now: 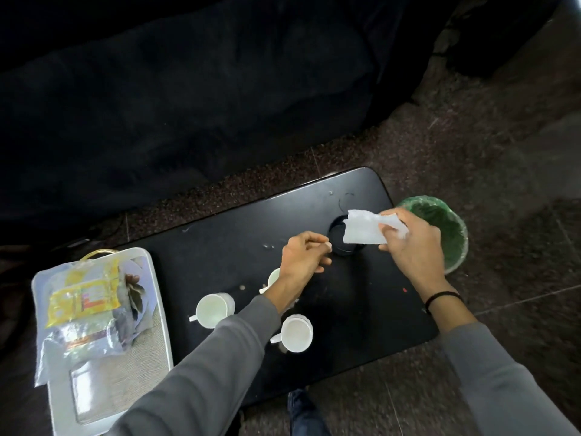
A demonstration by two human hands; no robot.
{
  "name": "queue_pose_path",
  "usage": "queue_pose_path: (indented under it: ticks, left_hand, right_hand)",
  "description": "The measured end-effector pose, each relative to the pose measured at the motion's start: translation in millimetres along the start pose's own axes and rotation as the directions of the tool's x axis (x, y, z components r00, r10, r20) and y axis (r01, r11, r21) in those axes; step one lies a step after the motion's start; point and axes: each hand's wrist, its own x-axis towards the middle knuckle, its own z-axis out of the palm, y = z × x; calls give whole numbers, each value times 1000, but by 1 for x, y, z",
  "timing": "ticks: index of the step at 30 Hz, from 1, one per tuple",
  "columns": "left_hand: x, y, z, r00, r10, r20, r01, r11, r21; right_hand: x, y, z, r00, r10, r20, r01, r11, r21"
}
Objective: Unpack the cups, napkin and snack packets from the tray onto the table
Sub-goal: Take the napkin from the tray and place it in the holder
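Head view: one wide-angle picture, looking down on a black table.
Right hand: fingers pinched on a white napkin, held above the table's far right part.
Left hand: fingers curled in loosely, holding nothing that can be made out.
Cups: two white cups stand on the table; a third is mostly hidden behind the left wrist.
Snack packets: lying on the white tray at the left.
Dark round thing: partly behind the napkin, unclear.
Green-lined bin: beside the table, partly hidden by the right hand.
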Motion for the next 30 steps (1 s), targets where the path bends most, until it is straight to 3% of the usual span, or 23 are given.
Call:
queue_pose_path:
  ticks: [5, 11, 18, 25, 30]
  left_hand:
    - [5, -1, 10, 998, 37, 54, -42, 994, 97]
    - [12, -3, 15, 992, 42, 118, -65, 978, 197]
    - [8, -4, 22, 993, 16, 117, -38, 980, 195]
    - [-10, 0, 19, 994, -2, 108, -19, 981, 191]
    - [-32, -4, 3, 997, -2, 82, -12, 985, 171]
  right_hand:
    - [7, 7, 22, 991, -108, 74, 125, 948, -293]
    - [14, 15, 53, 994, -85, 71, 109, 854, -509]
    - [15, 23, 61, 998, -25, 53, 48, 867, -497]
    - [-12, 15, 41, 1000, 10, -26, -17, 953, -304]
    - [-49, 8, 31, 996, 58, -61, -72, 963, -260]
